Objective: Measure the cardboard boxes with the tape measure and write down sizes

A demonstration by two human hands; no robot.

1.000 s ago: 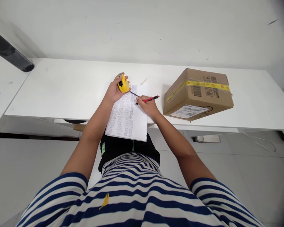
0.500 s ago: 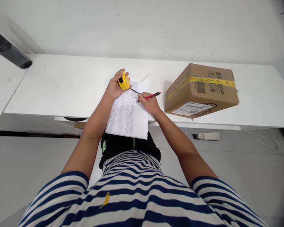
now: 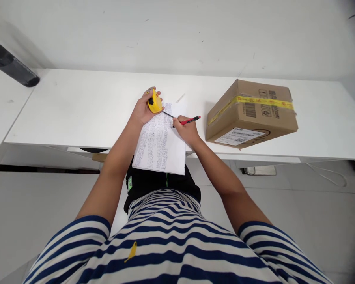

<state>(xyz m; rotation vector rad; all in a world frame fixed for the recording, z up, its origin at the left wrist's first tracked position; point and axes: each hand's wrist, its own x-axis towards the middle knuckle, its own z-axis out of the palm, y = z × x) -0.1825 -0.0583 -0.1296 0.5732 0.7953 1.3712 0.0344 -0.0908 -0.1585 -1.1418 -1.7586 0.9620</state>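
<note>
My left hand point(image 3: 143, 110) is wrapped round a small yellow tape measure point(image 3: 155, 103) at the far left corner of a sheet of paper point(image 3: 161, 146) covered in handwriting. A thin dark strap runs from the tape measure toward my right hand. My right hand point(image 3: 187, 129) pinches a red pen point(image 3: 187, 120) with its tip on the paper's upper right part. The sheet lies on the white table point(image 3: 83, 106) and hangs over its near edge.
A taped cardboard box point(image 3: 251, 114) with a shipping label sits on the table to the right of my right hand. A dark bar point(image 3: 8, 63) crosses the far left corner. A white wall rises behind the table.
The view shifted slightly between the earliest frame and now. Both hands keep their grips, and the pen stays at about the same place on the paper.
</note>
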